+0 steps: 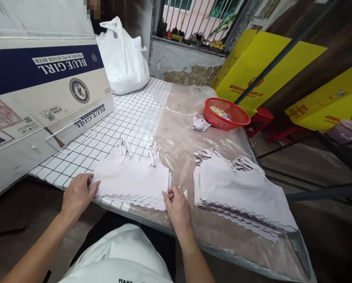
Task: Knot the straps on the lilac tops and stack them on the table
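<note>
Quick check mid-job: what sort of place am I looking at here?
Probably a small garment workroom. A thick stack of matching pale strapped garments and a thinner stack lie on a plastic-covered table, and a large BLUE GIRL carton stands at the left.

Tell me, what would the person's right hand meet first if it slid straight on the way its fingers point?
Likely the thinner stack of pale pinkish, wavy-hemmed fabric garments: the right hand points at its right edge and seems to touch it, though depth is unclear.
</note>
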A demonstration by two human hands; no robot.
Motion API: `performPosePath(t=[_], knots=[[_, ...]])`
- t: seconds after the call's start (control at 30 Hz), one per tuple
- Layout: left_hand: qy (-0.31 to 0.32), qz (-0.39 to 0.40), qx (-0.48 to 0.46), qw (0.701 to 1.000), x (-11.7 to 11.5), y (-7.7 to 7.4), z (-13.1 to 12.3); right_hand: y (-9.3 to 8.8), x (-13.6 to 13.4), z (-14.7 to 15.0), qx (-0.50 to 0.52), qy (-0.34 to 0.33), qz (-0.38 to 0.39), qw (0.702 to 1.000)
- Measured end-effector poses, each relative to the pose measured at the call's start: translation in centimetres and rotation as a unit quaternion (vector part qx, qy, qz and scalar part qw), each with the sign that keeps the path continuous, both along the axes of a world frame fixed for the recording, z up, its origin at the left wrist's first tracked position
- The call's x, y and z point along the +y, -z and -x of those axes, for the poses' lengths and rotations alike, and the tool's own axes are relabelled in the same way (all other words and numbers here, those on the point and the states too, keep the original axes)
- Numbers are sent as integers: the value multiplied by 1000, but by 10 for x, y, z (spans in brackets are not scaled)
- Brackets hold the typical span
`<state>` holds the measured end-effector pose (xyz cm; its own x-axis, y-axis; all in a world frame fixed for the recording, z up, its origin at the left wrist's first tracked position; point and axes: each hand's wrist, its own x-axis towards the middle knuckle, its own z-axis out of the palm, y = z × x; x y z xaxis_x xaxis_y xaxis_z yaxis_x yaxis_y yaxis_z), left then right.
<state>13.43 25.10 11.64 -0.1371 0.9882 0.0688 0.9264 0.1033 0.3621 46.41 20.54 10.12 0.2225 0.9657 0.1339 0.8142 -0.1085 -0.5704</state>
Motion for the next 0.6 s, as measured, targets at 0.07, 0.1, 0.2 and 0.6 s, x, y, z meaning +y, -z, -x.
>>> performPosePath(t=[0.07,0.1,0.2,0.6], knots=[[4,-39,-21,999,2,1,-3,-5,1,1,0,-16,-16,1000],[3,-57,-32,998,3,2,-4,-7,1,2,4,-21,-25,999],[-3,-92,-77,993,2,-1,-5,-15,2,7,40,-23,-38,998],[-151,160,-539,813,-23,-12,4,-31,-26,-13,382,98,191,899]])
